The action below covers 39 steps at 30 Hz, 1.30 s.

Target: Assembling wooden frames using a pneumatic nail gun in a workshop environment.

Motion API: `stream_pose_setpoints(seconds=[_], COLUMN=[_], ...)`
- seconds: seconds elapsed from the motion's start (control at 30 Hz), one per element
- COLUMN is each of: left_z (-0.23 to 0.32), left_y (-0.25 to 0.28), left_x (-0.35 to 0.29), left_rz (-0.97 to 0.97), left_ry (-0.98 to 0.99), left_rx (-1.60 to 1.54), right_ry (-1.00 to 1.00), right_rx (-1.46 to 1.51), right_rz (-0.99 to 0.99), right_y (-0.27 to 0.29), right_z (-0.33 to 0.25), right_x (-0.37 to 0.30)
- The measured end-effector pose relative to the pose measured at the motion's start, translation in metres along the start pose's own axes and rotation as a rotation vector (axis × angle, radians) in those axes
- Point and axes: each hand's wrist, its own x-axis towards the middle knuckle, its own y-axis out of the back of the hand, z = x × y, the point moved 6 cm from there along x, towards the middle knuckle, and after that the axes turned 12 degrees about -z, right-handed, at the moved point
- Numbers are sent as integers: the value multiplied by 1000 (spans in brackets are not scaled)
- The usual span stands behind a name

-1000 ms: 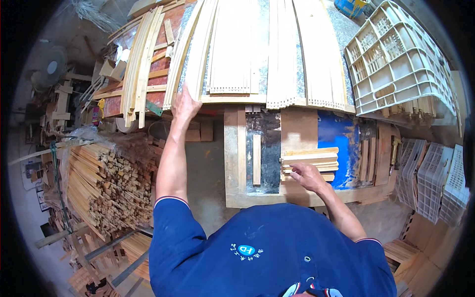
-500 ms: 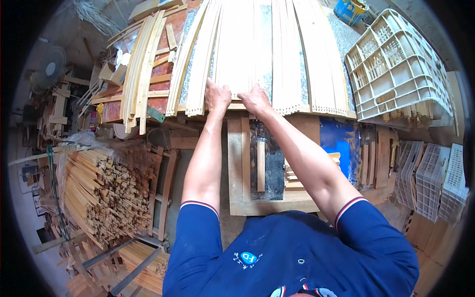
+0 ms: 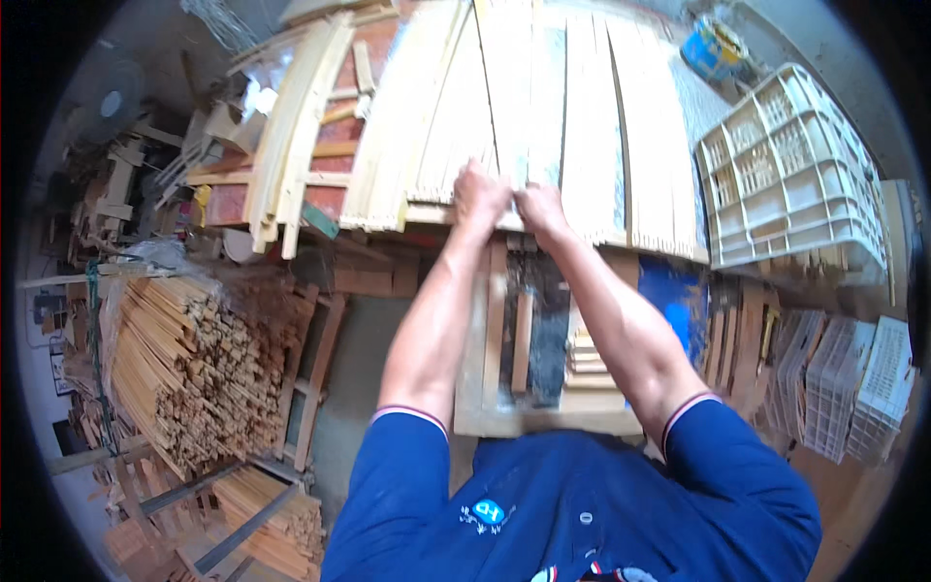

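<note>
Long pale wooden strips (image 3: pixel 456 126) lie side by side on the bench, their near ends toward me and their far parts washed out by bright light. My left hand (image 3: pixel 482 196) is curled over the near ends of strips in the middle, beside a thin dark gap. Just to its right, my right hand (image 3: pixel 540 208) is closed at the ends of neighbouring strips. The two hands are almost touching. Slight blur and the hands themselves hide the fingertips. Another group of strips (image 3: pixel 664 165) rests to the right of my hands.
A white plastic crate (image 3: pixel 795 179) stands at the right, near a blue-and-yellow bucket (image 3: pixel 713 50). Grey crates (image 3: pixel 834 378) are lower right. At the left is a large stack of wood sticks (image 3: pixel 208 369). Below my hands sits a wooden-framed workstation (image 3: pixel 543 422) with short wood pieces.
My left hand has moved right, closer to my right hand, and the strips beside it have shifted right too. A dark gap now shows there. The whole view has shifted slightly.
</note>
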Motion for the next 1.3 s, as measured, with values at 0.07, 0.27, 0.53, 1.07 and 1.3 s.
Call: stream_pose_setpoints(seconds=[0.07, 0.27, 0.53, 1.07, 1.3], left_z=[20, 4, -31, -20, -12], left_y=[12, 47, 70, 48, 52], left_x=[-15, -11, -37, 8, 16], left_rz=[95, 136, 198, -39, -36], left_ry=[54, -18, -69, 206, 348], left_rx=[66, 95, 172, 343, 346], right_ry=[-110, -1, -47, -2, -54], right_rx=[-21, -350, -169, -590, -617], right_rz=[36, 143, 45, 191, 129], right_y=[3, 19, 19, 7, -26], right_z=[24, 26, -13, -20, -15], right_x=[-18, 22, -8, -51, -39])
